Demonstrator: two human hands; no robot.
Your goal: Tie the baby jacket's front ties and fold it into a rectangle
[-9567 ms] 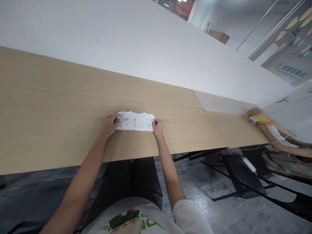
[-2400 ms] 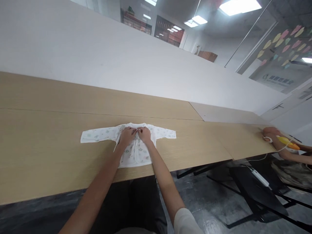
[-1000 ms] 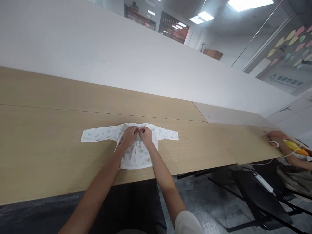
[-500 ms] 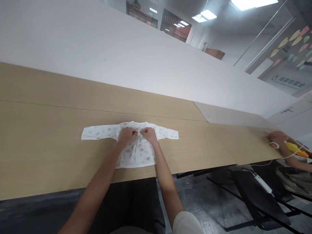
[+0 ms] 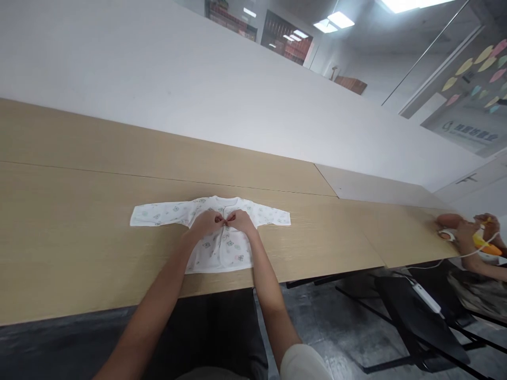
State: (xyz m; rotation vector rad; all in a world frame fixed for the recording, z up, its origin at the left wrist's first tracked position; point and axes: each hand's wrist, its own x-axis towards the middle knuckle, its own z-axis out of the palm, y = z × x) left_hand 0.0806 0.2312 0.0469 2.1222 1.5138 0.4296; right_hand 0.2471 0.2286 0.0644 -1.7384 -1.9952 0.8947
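A small white baby shirt (image 5: 219,256) with little printed figures lies face up on the wooden table, both sleeves spread out sideways. My left hand (image 5: 208,222) pinches the left side of its front opening, below the neckline. Close against it, my right hand (image 5: 240,220) pinches the other side of the opening, and the fingertips of both hands nearly meet. Beneath them the front placket runs down to the hem. The fingers hide the exact spot of cloth, and I cannot make out a fastener there.
The long table (image 5: 79,253) runs along a white wall (image 5: 166,100). At the far right a co-worker's hands (image 5: 467,235) handle a yellow-orange thing (image 5: 486,244), with a white cable near. A black chair (image 5: 420,316) bearing a white power strip (image 5: 428,298) stands below the table edge.
Both my hands have come closer together and slid slightly down the shirt's front. At the far right, the co-worker's second hand has risen into view beside the yellow-orange thing.
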